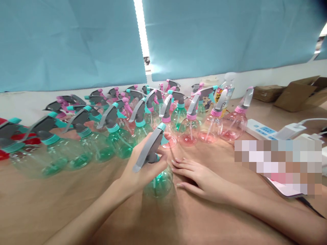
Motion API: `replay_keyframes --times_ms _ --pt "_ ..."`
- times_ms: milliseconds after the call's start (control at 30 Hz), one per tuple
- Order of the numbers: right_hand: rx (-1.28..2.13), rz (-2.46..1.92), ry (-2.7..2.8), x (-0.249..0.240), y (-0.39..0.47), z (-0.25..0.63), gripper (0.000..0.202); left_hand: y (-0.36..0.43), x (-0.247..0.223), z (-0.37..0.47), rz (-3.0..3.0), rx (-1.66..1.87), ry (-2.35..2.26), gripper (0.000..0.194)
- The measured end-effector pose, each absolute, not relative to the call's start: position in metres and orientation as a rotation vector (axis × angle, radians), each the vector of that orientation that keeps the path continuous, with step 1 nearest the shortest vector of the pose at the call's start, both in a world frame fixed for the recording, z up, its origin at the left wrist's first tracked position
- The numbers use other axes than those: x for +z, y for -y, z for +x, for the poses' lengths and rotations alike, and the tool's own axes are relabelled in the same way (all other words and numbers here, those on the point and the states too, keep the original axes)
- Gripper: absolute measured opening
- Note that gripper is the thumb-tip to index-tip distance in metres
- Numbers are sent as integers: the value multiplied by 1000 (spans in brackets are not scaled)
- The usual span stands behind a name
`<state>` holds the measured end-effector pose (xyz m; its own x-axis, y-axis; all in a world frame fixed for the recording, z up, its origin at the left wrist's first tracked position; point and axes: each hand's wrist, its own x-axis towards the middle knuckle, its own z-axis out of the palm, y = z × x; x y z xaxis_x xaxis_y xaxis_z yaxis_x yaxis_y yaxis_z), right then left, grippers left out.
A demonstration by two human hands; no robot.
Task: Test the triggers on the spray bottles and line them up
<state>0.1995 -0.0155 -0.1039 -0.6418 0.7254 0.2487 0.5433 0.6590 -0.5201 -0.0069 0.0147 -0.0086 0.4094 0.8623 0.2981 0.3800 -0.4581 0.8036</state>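
Note:
A green-tinted clear spray bottle with a grey and teal trigger head stands on the table before me. My left hand is wrapped around its neck below the trigger head. To the right of this bottle, my right hand lies on the brown tabletop, fingers stretched out and holding nothing. Its fingertips point at the bottle and are close to it; I cannot tell if they touch. Beyond my left hand are green spray bottles. Pink spray bottles stand just behind my fingers.
Many more bottles crowd the back, near a blue covering on the wall. At right are a power strip with plugs, a pixelated area over a pale device and an open cardboard box. Something red lies far left.

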Motion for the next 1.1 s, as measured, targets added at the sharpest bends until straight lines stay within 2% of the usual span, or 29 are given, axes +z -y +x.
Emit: replay_keyframes --times_ms 333,533,767,1100 --pt "569 -991 2423 -102 16 199 49 -10 -7 -6 2062 972 -1131 45" --pt "573 -971 2404 -103 15 199 48 -10 -4 -4 2076 1036 -1036 34" --pt "556 -981 2424 -101 16 199 47 -7 -3 -3 2090 1017 -1187 13" --pt "556 -975 2420 -101 16 199 45 -11 -2 -3 2045 1029 -1053 24"
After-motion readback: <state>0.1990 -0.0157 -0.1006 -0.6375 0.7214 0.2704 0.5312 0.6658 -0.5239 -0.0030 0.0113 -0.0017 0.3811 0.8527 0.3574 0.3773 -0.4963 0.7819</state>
